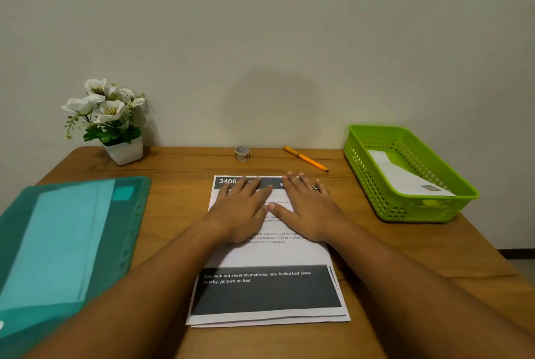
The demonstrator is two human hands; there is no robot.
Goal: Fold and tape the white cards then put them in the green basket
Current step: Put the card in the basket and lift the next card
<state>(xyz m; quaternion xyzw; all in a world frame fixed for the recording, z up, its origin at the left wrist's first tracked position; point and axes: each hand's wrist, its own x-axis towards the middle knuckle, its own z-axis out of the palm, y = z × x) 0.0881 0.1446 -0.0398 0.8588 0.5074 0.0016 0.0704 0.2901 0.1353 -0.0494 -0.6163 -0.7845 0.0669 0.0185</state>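
A small stack of white printed cards [267,257] with dark bands at top and bottom lies flat in the middle of the wooden table. My left hand [241,209] and my right hand [307,208] rest palm down on the upper half of the top card, fingers spread, holding nothing. A small roll of tape [242,153] stands beyond the cards near the wall. The green basket [417,208] sits at the right, with a folded white card [405,175] inside it.
A translucent teal folder [66,243] holding pale sheets lies at the left. A white pot of artificial flowers [113,124] stands at the back left. An orange pen [305,158] lies between the tape and the basket. The table edge drops off at the right.
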